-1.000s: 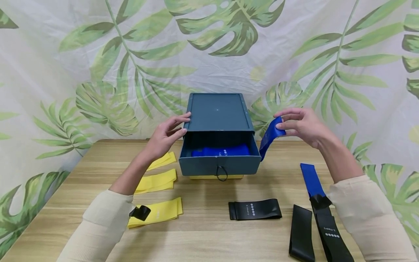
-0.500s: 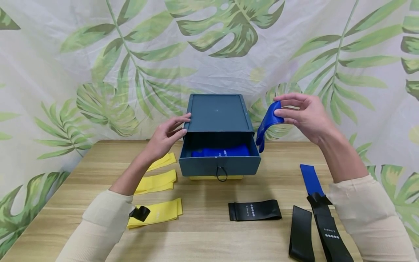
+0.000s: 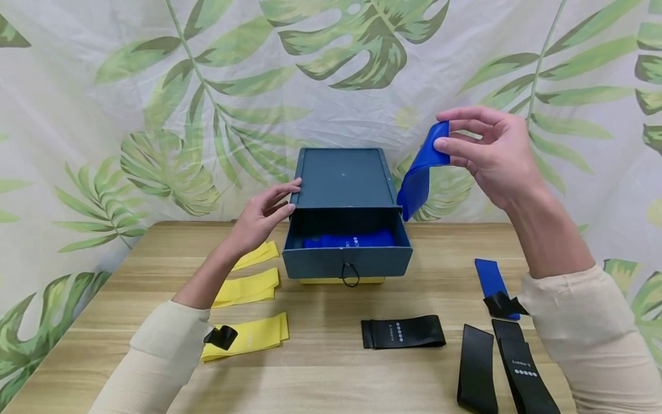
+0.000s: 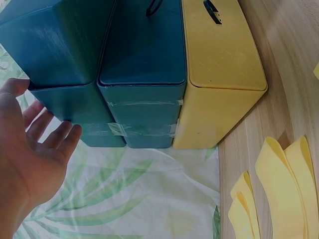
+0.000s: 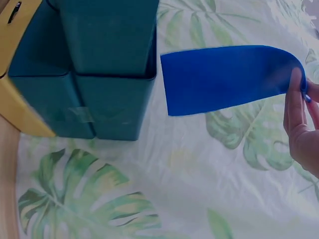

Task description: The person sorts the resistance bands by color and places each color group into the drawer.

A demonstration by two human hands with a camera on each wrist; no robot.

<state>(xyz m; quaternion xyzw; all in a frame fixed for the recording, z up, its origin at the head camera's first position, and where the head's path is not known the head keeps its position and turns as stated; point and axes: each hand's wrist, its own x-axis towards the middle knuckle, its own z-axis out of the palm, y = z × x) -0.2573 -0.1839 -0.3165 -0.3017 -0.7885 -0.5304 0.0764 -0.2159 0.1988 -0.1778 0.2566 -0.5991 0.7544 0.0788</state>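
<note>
My right hand (image 3: 499,152) pinches one end of a blue resistance band (image 3: 420,172) between thumb and fingers. The band hangs down at the right of the drawer unit (image 3: 343,178); in the right wrist view the blue loop (image 5: 224,79) stretches out flat from the fingertips. The top dark teal drawer (image 3: 347,263) is pulled out, and folded blue bands (image 3: 372,238) with white print lie inside. My left hand (image 3: 261,217) rests its fingers against the unit's left side. From the left wrist, that hand (image 4: 40,149) shows relaxed fingers by the teal casing (image 4: 70,107).
Below the teal drawers sits a yellow one (image 4: 227,59). Yellow bands (image 3: 248,339) lie in a column at the left of the table. Black bands (image 3: 403,332) lie in front and at the right (image 3: 476,368), near another blue band (image 3: 491,279). A leaf-print cloth (image 3: 233,86) hangs behind.
My right hand has risen with the blue band, whose lower end has lifted from beside the drawer to about the height of the unit's top. The left hand has stayed put.
</note>
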